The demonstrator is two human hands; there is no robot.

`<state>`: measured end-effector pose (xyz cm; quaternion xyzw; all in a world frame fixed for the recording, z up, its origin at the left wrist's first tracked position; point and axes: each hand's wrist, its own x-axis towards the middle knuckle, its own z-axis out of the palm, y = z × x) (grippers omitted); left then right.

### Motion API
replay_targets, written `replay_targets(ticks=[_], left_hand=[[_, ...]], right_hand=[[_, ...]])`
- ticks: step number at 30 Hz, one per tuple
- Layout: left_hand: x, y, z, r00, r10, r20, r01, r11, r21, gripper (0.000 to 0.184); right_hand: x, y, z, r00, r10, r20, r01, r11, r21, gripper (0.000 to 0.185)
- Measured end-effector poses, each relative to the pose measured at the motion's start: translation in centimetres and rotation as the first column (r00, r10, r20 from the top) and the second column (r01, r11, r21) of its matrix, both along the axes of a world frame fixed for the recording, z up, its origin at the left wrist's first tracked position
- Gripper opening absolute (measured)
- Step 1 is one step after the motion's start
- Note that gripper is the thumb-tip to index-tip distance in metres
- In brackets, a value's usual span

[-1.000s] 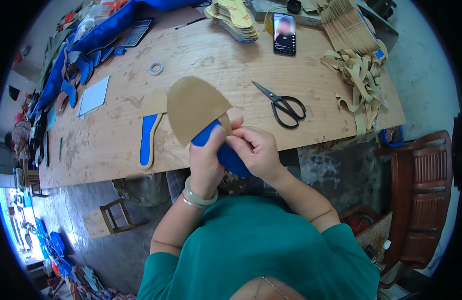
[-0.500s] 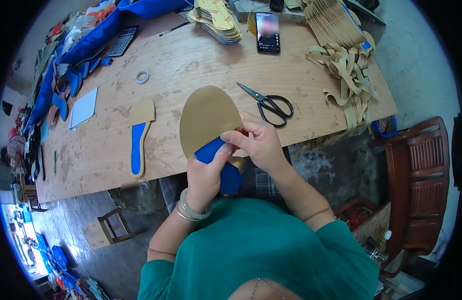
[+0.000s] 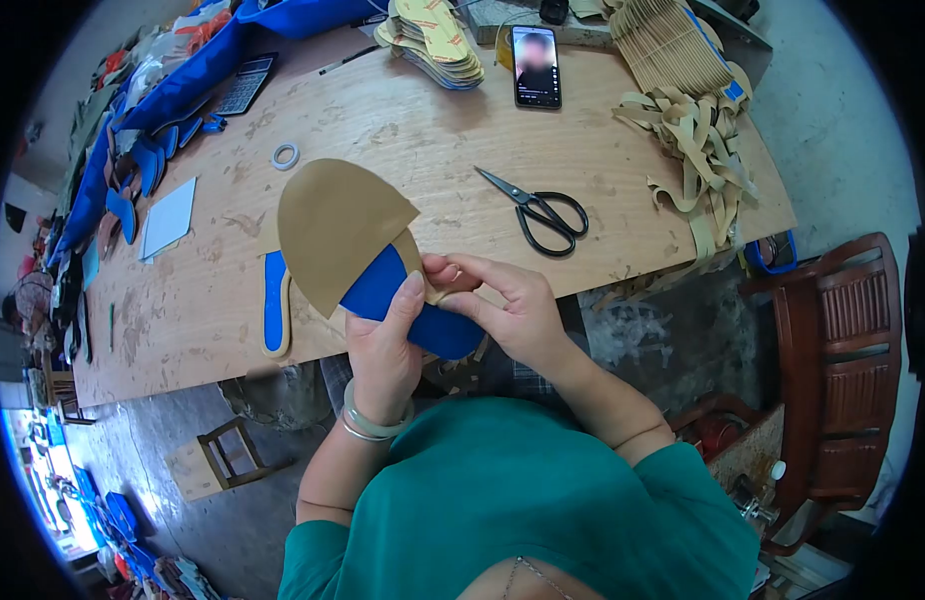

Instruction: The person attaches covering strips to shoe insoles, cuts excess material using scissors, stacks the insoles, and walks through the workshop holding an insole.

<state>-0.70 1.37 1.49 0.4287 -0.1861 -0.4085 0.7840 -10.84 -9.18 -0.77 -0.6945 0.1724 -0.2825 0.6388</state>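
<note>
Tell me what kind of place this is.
Probably a small shoe or insole workshop: stacked insoles, black-handled scissors and a heap of tan strips lie on the wooden worktable.

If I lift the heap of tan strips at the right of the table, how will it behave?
The strips are probably floppy, since they curl and loop. They may come up tangled, because they cross over one another. Some might slide off, as a few hang over the edge of the table.

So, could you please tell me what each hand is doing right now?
Left hand: closed on the blue and tan insole, thumb on top.
Right hand: fingers pinching its tan edge.
</note>
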Motion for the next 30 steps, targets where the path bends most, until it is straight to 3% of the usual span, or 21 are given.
replay_targets(ticks=[3, 11, 20, 24, 28, 30], left_hand=[[-0.3, -0.2, -0.7, 0.992, 0.114, 0.056, -0.113, 0.993, -0.035, 0.019], [-1.0, 0.0, 0.4, 0.982, 0.181, 0.059, -0.158, 0.946, -0.284, 0.014], [-0.7, 0.7, 0.9, 0.981, 0.161, 0.108, -0.127, 0.956, -0.266, 0.016], [-0.6, 1.0, 0.7, 0.978, 0.144, 0.15, -0.117, 0.977, -0.18, 0.019], [-1.4, -0.1, -0.1, 0.979, 0.191, 0.071, -0.179, 0.972, -0.149, 0.02], [-1.3, -0.7, -1.2, 0.981, 0.195, 0.023, -0.189, 0.969, -0.159, 0.021]], right_hand=[[0.0, 0.0, 0.0, 0.974, -0.116, 0.194, 0.161, 0.958, -0.238, 0.027], [-1.1, 0.3, 1.5, 0.986, -0.018, 0.169, 0.081, 0.922, -0.378, 0.018], [0.0, -0.2, 2.0, 0.98, 0.091, 0.177, -0.04, 0.96, -0.277, 0.014], [0.3, 0.0, 2.3, 0.978, 0.13, 0.164, -0.052, 0.91, -0.411, 0.011], [1.1, 0.6, 1.6, 0.991, 0.071, 0.113, -0.029, 0.941, -0.336, 0.011], [1.7, 0.7, 1.4, 0.995, 0.053, 0.088, -0.041, 0.99, -0.134, 0.011]])
